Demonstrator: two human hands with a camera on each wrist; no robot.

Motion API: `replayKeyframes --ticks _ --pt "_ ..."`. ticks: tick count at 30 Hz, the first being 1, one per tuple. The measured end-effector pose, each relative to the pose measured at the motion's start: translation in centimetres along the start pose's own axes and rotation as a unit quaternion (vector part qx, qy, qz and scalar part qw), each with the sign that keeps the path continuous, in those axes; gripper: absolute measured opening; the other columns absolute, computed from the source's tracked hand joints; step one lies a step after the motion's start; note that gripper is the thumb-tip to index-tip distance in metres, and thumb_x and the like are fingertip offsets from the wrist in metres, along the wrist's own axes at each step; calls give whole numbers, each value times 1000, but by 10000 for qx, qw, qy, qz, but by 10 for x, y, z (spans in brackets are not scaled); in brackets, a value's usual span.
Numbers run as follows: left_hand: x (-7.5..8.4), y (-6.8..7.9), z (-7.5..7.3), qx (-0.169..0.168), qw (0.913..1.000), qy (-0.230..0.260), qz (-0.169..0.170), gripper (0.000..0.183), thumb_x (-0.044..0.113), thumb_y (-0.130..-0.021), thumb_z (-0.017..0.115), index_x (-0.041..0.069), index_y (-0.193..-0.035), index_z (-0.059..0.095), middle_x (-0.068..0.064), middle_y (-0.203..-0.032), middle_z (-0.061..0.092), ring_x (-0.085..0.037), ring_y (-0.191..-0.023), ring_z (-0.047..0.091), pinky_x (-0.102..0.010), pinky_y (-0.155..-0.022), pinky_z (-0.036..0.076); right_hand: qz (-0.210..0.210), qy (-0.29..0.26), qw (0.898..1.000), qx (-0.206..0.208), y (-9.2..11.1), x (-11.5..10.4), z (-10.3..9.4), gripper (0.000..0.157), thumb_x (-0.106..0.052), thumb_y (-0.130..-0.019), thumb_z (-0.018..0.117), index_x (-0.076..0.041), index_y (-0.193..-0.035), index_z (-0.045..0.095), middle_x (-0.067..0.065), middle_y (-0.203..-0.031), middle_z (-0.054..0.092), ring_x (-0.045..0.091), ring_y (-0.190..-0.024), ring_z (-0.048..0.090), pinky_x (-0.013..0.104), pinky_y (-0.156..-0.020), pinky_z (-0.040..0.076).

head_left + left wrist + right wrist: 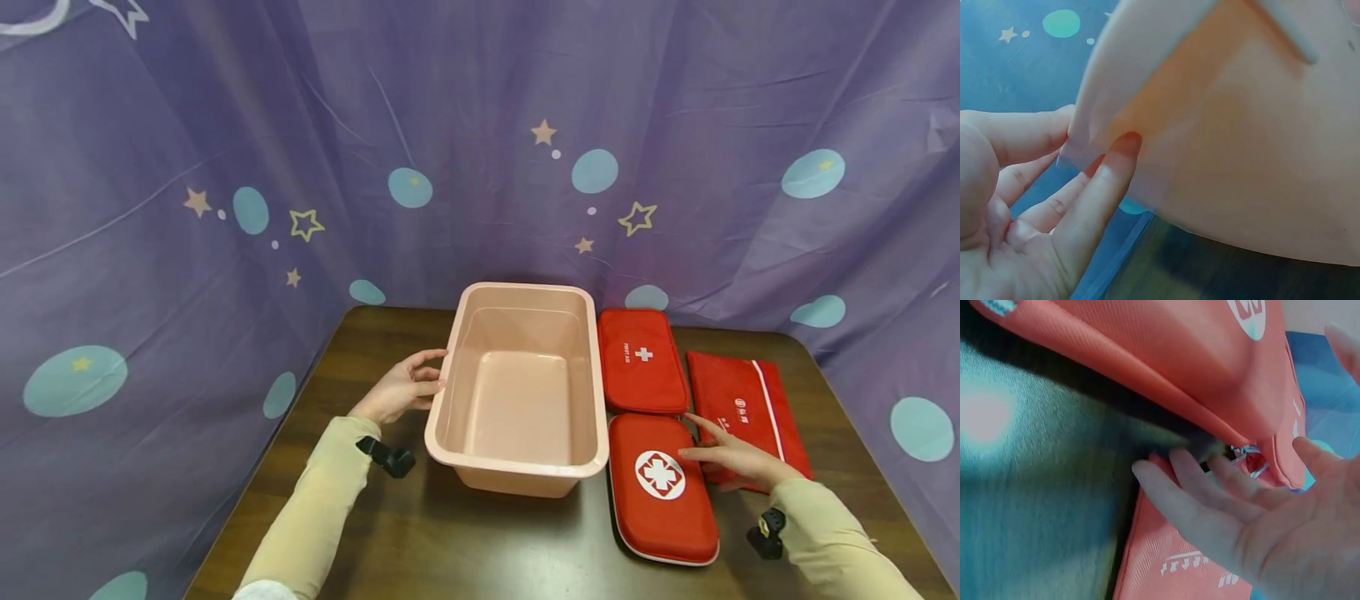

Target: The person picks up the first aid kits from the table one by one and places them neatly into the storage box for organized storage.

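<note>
Near the middle of the table, a pink plastic basin point(517, 461) stands upright. My left hand point(401, 387) touches its left side from outside; in the left wrist view the thumb meets the rim while straight fingers point(1094, 212) lie against the outer wall. My right hand point(738, 458) reaches over the gap between a red hard-shell first aid case point(675, 525) with a white cross badge and a flat red pouch point(750, 400). Its fingers point(1179, 503) are spread and hold nothing, with the case's zipper end close by in the right wrist view.
Behind the hard-shell case lies a red first aid bag point(637, 379) with a small white cross, right beside the basin. All of these are on a dark wooden table point(480, 550). A purple patterned curtain point(480, 208) hangs along the back and sides.
</note>
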State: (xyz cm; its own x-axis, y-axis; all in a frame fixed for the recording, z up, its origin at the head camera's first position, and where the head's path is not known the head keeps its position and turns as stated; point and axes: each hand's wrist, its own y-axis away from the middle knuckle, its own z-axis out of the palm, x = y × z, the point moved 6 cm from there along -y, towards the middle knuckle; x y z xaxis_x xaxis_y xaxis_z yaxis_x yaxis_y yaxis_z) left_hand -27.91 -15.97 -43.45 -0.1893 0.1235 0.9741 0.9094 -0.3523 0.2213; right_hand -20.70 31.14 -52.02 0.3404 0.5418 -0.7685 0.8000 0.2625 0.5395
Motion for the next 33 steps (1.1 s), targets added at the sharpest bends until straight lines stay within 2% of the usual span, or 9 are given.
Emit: replayKeyframes --ticks 4,6,14,18,22,25,27,33 --pt "-2 -1 0 -28 10000 13 22 62 -4 -90 56 5 -146 29 -2 -99 60 -10 -83 63 -32 -72 55 -100 -98 9999 14 -4 -2 6 96 -33 -88 63 -4 -150 -5 41 -139 12 54 -118 42 59 -82 49" --pt "-3 -1 0 -8 10000 6 4 62 -3 -90 56 5 -145 30 -2 -99 60 -10 -83 62 -32 -73 55 -148 -131 9998 37 -5 -3 9 98 -31 -88 65 -3 -150 -6 40 -137 14 51 -116 44 58 -81 50" --pt "-4 0 2 36 9999 -62 -77 62 -2 -90 58 7 -145 32 -4 -100 59 -12 -84 62 -34 -72 55 -316 256 9990 179 -8 -10 20 104 -26 -83 72 3 -148 -5 35 -128 33 37 -107 49 48 -85 51" --pt "-2 1 2 59 9999 -79 -73 62 -3 -89 58 7 -145 32 -4 -100 58 -11 -83 62 -34 -72 55 -229 837 9954 405 -11 -16 23 107 -30 -79 76 4 -147 1 30 -119 43 33 -101 50 45 -84 50" --pt "-1 2 1 81 9999 -98 -57 62 -3 -90 58 6 -145 32 -5 -100 58 -11 -83 62 -33 -71 56 -72 1248 9903 606 -14 -20 28 110 -33 -74 79 2 -148 4 38 -125 30 47 -109 37 55 -89 45" --pt "-1 2 1 83 9999 -123 -42 62 -3 -90 58 6 -145 31 -6 -100 58 -11 -83 62 -33 -71 56 -13 1312 9891 666 -16 -23 33 114 -34 -72 81 0 -148 3 44 -129 13 56 -114 24 64 -93 37" --pt "-1 1 1 81 9999 -130 -37 62 -3 -90 58 6 -145 31 -6 -100 58 -11 -82 62 -32 -71 56 -28 1389 9876 728 -16 -26 36 116 -34 -70 82 0 -148 3 46 -130 7 59 -114 21 66 -93 34" --pt "-1 1 0 117 9999 -90 -47 62 -3 -89 58 8 -145 33 -5 -100 58 -12 -82 62 -34 -71 56 -63 1764 9794 977 -17 -33 41 118 -34 -66 85 0 -147 7 46 -125 11 57 -112 24 64 -91 36"
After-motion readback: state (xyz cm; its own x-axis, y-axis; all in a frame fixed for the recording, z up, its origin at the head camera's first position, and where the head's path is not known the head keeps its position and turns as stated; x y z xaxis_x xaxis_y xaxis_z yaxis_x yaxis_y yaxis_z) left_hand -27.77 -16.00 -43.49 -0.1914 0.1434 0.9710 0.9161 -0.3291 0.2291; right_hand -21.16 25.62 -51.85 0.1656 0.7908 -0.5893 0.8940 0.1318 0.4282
